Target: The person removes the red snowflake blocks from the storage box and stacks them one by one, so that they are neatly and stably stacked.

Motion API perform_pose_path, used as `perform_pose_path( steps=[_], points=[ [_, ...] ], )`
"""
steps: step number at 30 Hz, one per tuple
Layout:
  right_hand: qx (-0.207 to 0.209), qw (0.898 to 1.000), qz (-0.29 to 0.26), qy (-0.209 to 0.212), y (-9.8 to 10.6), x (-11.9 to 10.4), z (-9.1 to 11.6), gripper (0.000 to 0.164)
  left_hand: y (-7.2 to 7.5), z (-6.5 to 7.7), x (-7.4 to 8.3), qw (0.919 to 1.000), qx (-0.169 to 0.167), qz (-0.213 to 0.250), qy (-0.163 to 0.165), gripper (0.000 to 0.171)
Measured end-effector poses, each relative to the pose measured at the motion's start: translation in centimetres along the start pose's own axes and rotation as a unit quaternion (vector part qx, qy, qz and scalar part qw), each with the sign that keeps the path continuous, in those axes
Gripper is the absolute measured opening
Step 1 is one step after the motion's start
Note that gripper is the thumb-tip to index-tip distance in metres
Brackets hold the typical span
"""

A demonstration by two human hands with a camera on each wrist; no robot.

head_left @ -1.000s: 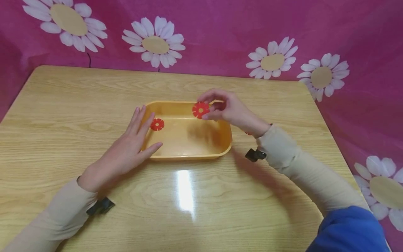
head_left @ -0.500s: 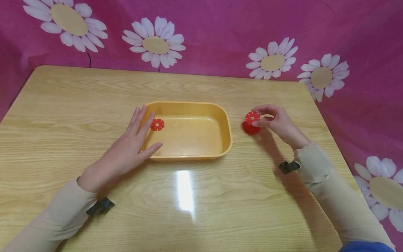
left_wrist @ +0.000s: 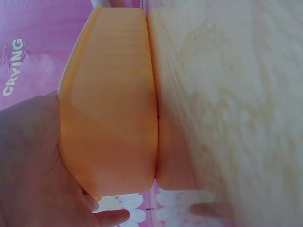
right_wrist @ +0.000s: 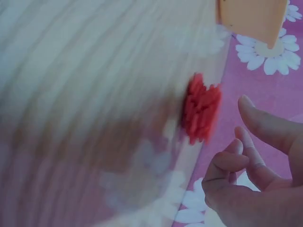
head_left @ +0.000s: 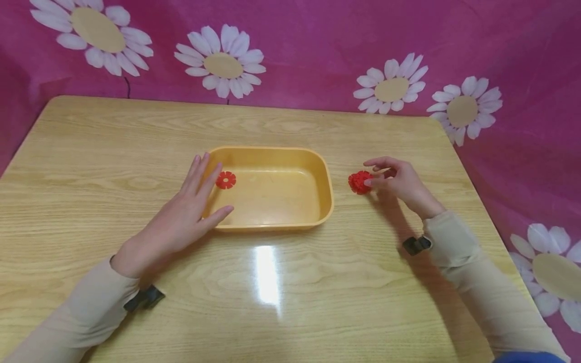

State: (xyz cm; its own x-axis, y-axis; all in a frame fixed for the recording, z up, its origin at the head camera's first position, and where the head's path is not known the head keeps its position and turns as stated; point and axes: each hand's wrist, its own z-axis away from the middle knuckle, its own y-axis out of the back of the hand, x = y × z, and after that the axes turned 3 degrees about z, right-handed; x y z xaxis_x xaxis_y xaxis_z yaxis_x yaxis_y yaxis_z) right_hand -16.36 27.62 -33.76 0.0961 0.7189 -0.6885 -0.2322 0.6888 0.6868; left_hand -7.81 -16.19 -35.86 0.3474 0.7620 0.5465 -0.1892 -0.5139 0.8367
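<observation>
My left hand [head_left: 174,219] lies with straight, spread fingers over the left end of a yellow plastic tray [head_left: 268,225]. In the left wrist view that hand [left_wrist: 33,151] is at the rim, beside the tray's outer wall [left_wrist: 109,104]. Inside the tray, close to my fingertips, is one red notched flower-shaped disc [head_left: 226,180]. Several similar red discs form a small pile [head_left: 360,182] on the table, right of the tray. My right hand [head_left: 404,184] hovers just beside this pile, fingers loosely bent. The right wrist view shows a gap between thumb and pile [right_wrist: 201,111], and nothing is held.
The light wood-grain table [head_left: 290,282] reaches back to a magenta cloth [head_left: 308,50] printed with white daisies. Cloth also borders the right side. Dark bands [head_left: 416,245] are on both sleeved wrists.
My right hand has carried a red disc from over the tray rightward to the pile and let go of it there. My left hand has stayed at the tray.
</observation>
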Motion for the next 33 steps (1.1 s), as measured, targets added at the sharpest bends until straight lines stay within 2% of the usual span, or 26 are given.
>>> perform_pose_path(
  steps=[6, 13, 16, 21, 28, 33],
  points=[
    [0.005, 0.999, -0.021, 0.034, -0.7, -2.2, 0.1, 0.04, 0.0, 0.1, 0.0, 1.0, 0.0, 0.001, 0.002, 0.088],
    [0.009, 0.991, -0.068, 0.117, -3.4, -6.1, -0.9, 0.034, 0.0, 0.1, -0.1, 1.0, 0.0, -0.003, 0.001, 0.088],
    [-0.013, 0.984, -0.098, 0.149, -5.0, -8.4, -1.3, 0.034, 0.0, 0.1, -0.1, 1.0, 0.0, -0.002, 0.001, 0.089],
    [-0.063, 0.974, -0.129, 0.177, -7.7, -12.0, -1.6, 0.034, -0.1, 0.0, 0.0, 1.0, -0.002, 0.0, 0.001, 0.089],
    [-0.127, 0.963, -0.11, 0.211, -10.9, -15.7, -2.0, 0.033, 0.1, 0.0, 0.0, 1.0, -0.004, -0.004, 0.002, 0.088],
    [-0.168, 0.96, -0.099, 0.203, -12.8, -17.2, -2.5, 0.034, 0.3, 0.1, 0.0, 1.0, -0.004, -0.004, -0.001, 0.088]
  ],
)
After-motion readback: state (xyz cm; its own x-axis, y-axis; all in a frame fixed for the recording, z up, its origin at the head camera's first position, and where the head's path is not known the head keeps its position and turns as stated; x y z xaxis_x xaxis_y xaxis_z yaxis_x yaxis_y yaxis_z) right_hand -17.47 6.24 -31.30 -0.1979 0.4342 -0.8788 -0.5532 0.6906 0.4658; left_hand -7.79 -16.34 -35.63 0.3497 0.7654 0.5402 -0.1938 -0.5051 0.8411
